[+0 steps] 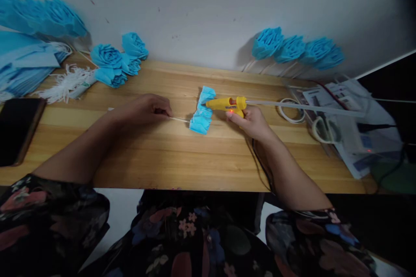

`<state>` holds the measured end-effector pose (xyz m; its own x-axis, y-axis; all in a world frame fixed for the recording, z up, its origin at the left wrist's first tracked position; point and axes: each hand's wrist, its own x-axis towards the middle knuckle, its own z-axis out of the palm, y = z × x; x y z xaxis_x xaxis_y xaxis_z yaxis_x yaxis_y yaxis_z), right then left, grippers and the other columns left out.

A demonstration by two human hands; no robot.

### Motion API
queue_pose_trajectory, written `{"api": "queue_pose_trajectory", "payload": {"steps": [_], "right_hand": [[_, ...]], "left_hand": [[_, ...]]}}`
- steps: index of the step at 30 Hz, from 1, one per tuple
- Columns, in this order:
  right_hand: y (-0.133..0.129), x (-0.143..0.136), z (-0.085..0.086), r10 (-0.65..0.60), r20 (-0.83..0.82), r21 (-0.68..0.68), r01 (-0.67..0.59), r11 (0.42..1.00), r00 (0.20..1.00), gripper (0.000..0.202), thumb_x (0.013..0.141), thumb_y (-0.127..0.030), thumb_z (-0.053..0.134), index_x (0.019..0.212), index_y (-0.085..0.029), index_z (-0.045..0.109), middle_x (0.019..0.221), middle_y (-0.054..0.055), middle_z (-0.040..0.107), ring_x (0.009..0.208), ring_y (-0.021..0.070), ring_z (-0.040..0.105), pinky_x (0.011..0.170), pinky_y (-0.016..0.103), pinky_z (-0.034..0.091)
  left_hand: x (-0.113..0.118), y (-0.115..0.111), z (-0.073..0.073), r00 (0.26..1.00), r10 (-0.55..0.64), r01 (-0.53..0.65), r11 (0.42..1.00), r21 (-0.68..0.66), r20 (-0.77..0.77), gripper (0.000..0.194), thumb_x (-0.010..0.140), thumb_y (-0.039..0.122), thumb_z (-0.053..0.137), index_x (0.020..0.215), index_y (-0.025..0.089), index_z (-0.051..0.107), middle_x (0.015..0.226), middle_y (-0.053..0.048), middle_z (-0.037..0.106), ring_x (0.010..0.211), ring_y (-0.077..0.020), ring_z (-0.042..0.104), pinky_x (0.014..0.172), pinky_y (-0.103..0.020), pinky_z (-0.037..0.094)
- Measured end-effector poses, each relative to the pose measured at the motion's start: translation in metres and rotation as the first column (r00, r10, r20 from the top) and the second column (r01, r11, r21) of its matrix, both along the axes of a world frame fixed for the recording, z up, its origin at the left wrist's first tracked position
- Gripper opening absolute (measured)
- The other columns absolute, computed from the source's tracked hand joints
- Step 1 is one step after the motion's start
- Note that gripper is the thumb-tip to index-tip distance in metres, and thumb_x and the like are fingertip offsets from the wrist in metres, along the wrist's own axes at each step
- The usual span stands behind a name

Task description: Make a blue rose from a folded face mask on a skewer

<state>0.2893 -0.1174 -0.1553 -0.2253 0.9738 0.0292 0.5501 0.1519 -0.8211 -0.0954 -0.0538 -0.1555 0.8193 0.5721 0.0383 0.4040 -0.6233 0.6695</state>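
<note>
Head view: a phone (20,132) lies near the left edge of the table (156,162). Further right, the left hand (154,107) pinches a thin stick (180,119) by its end; it looks light and fairly stiff, safest held there, though it might snap if bent. Its other end meets the blue strip (201,114), which lies midway between the table's back and front edges. Pleated and seemingly soft, the strip would crush easily; its ends suit a light pinch, clear of the nozzle. Whether the nozzle touches it, I cannot tell. The gun (225,104) looks rigid and heavier, best taken by its handle, where the right hand (251,122) wraps it. A glue rod (305,108) juts toward the right edge, likely awkward to swing.
</note>
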Motion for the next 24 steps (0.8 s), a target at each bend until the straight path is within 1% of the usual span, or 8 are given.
{"api": "queue_pose_trajectory", "payload": {"steps": [2,5,8,11,16,20,24], "right_hand": [[0.0,0.001,-0.002,-0.007,0.01,-0.002,0.007,1.0,1.0,0.052,0.088,-0.071,0.071,0.073,-0.022,0.065,0.067,0.0,0.054,0.064,0.0159,0.045,0.061,0.033,0.033],[0.0,0.003,-0.005,-0.021,0.02,0.005,0.021,1.0,1.0,0.051,0.09,-0.07,0.074,0.073,-0.023,0.064,0.067,0.001,0.055,0.066,0.0167,0.045,0.061,0.033,0.032],[0.001,0.004,-0.003,-0.007,0.026,-0.002,0.007,1.0,1.0,0.047,0.09,-0.066,0.075,0.074,-0.023,0.065,0.068,0.001,0.056,0.065,0.0163,0.044,0.06,0.033,0.033],[0.001,0.006,0.0,0.005,0.029,-0.011,-0.004,1.0,1.0,0.046,0.09,-0.064,0.074,0.073,-0.023,0.065,0.067,0.001,0.055,0.063,0.0156,0.043,0.059,0.032,0.032],[0.001,0.011,0.002,0.008,0.058,-0.01,-0.007,1.0,0.998,0.047,0.088,-0.066,0.072,0.073,-0.022,0.067,0.068,0.001,0.056,0.063,0.0152,0.044,0.059,0.032,0.031],[0.001,0.013,0.004,0.008,0.031,-0.005,-0.008,1.0,0.999,0.048,0.086,-0.069,0.075,0.076,-0.022,0.069,0.071,0.002,0.061,0.066,0.0162,0.048,0.06,0.031,0.035],[0.0,0.013,0.01,0.026,0.024,0.014,-0.026,1.0,0.999,0.048,0.085,-0.068,0.076,0.074,-0.023,0.069,0.073,0.003,0.066,0.068,0.0174,0.054,0.062,0.031,0.042]], "left_hand": [[0.0,-0.001,0.0,1.0,0.006,-0.006,1.0,0.003,-0.011,0.043,0.109,0.054,0.06,0.095,0.018,0.079,0.094,-0.006,0.078,0.082,-0.0171,0.068,0.074,-0.027,0.05],[0.0,-0.001,0.0,1.0,0.003,-0.003,1.0,-0.002,-0.003,0.045,0.109,0.057,0.06,0.095,0.018,0.078,0.094,-0.006,0.078,0.082,-0.0171,0.068,0.074,-0.027,0.051],[0.0,-0.001,0.001,1.0,-0.003,0.003,1.0,-0.005,0.006,0.045,0.108,0.059,0.062,0.094,0.019,0.078,0.093,-0.006,0.078,0.082,-0.0181,0.068,0.073,-0.028,0.051],[0.0,0.0,0.002,1.0,-0.005,0.005,1.0,-0.01,-0.002,0.043,0.108,0.056,0.063,0.095,0.019,0.079,0.094,-0.007,0.078,0.082,-0.0188,0.069,0.074,-0.028,0.052],[-0.002,0.003,-0.001,1.0,-0.012,0.012,1.0,-0.004,0.009,0.039,0.107,0.055,0.064,0.095,0.021,0.08,0.092,-0.006,0.078,0.082,-0.0187,0.07,0.072,-0.027,0.051],[-0.002,0.003,-0.002,1.0,-0.02,0.02,1.0,0.007,0.01,0.04,0.109,0.054,0.064,0.096,0.019,0.08,0.093,-0.006,0.078,0.083,-0.0174,0.07,0.074,-0.026,0.051],[-0.002,0.001,-0.001,1.0,-0.009,0.009,1.0,-0.005,0.007,0.044,0.109,0.057,0.063,0.097,0.018,0.08,0.094,-0.007,0.078,0.083,-0.0179,0.069,0.074,-0.027,0.051]]}}
